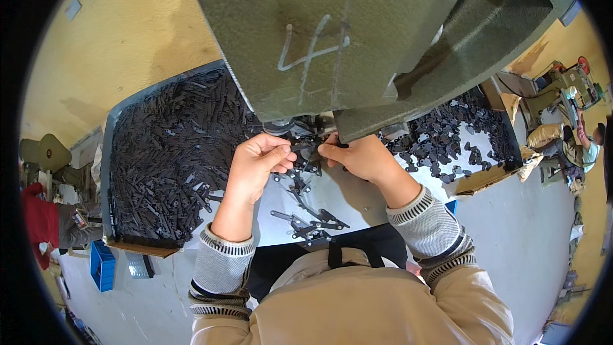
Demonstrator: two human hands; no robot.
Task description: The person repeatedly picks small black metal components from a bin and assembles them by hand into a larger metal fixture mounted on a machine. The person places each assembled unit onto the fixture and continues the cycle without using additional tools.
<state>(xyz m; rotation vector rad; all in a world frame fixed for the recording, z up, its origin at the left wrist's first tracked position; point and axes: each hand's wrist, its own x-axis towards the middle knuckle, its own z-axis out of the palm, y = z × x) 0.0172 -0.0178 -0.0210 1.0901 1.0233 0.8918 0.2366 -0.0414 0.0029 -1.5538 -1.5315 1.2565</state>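
Note:
Under the head of a large green machine (306, 38), both my hands work close together. My left hand (255, 163) is closed, thumb against fingertips, at the left side of a small black metal part (309, 152); what lies inside its pinch is hidden. From the other side my right hand (361, 156) pinches that part's edge between thumb and forefinger. The machine's lower end partly covers the spot. Several joined black metal linkages (313, 223) lie on the pale tabletop (357, 201) nearer my body.
A wide tray (110, 172) heaped with long black metal strips stands left. On the right, a second tray (511, 144) holds small black plates. A blue crate (102, 266) sits on the floor at left. One person (45, 223) is at far left, another (584, 144) at far right.

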